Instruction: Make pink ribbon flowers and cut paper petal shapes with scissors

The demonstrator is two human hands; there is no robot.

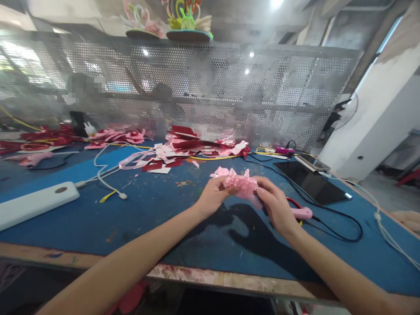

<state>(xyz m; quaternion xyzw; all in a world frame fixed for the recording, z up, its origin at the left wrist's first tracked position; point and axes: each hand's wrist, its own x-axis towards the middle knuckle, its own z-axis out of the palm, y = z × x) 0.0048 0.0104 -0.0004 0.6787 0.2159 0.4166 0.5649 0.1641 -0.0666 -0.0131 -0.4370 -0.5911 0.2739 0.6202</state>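
Pinching a pink frilled bundle point(242, 184) from both sides, just above the blue worktop point(147, 214) and a little right of its middle. Clasped at the left end by the left hand point(213, 195), fingers curled round the frills; clasped at the right end by the right hand point(277, 206), thumb and fingertips closed on it. Hard to name the material: crinkled, pale pink, soft at the edges. Lower right part hidden behind the right hand's fingers, with a paler strip apparently trailing down there. Impossible to tell contact or gap between the bundle and a flatter pink scrap point(220, 172) just behind it on the worktop. Lying roughly sideways, long axis left to right between the two hands, dipping slightly toward the right. Half covered by the right hand, a pink-handled tool point(303, 213) on the worktop, tip out of sight, a black cable point(344, 232) looping away to the right. Cut off by the left edge, a white slab point(36, 203) with a white cord point(105, 173) nearby. Cut off at the right edge too, a pale shape point(408, 218), perhaps another person's hand. Blurred beyond reading behind the perforated metal screen point(229, 92), several figures. Strewn along the foot of that screen, red and pink paper scraps point(183, 146). Resting right of the hands, well apart from the bundle, a dark tablet point(311, 181)
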